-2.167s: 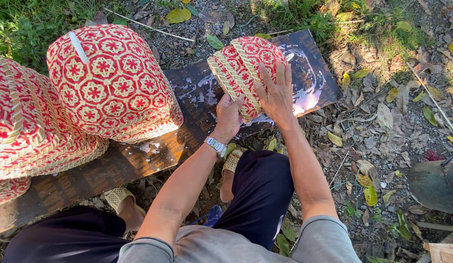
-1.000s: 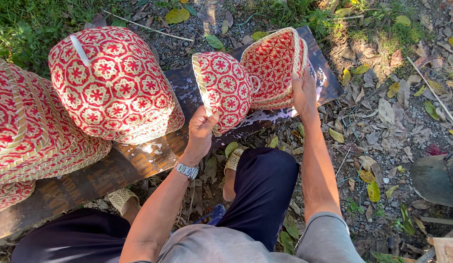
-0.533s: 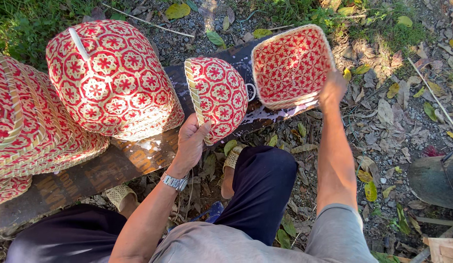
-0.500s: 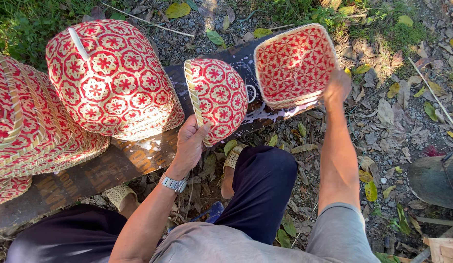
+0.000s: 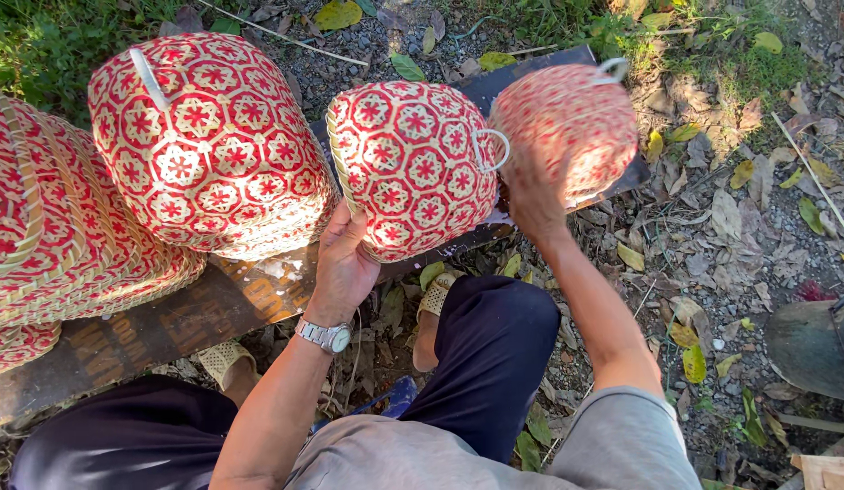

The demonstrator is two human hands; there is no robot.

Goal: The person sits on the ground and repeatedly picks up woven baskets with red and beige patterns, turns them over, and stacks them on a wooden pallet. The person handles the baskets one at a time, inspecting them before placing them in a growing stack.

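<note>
My left hand (image 5: 342, 263) grips the rim of a red-and-cream woven basket piece (image 5: 411, 163) with a star pattern, held on its side over a dark wooden plank (image 5: 168, 327). My right hand (image 5: 533, 195) holds a second woven piece of the same pattern (image 5: 567, 118), blurred by motion, just right of the first. A pale loop handle shows on each piece. The two pieces are close together, almost touching.
A larger woven basket (image 5: 209, 145) of the same pattern stands on the plank to the left, with more stacked ones (image 5: 50, 227) at the far left. Gravel, dry leaves (image 5: 712, 236) and grass surround the plank. My knees and sandalled feet are below.
The two woven pieces were pulled apart from one unit. My right hand's piece has turned from showing its open inside to its outer side and swung back towards the left piece.
</note>
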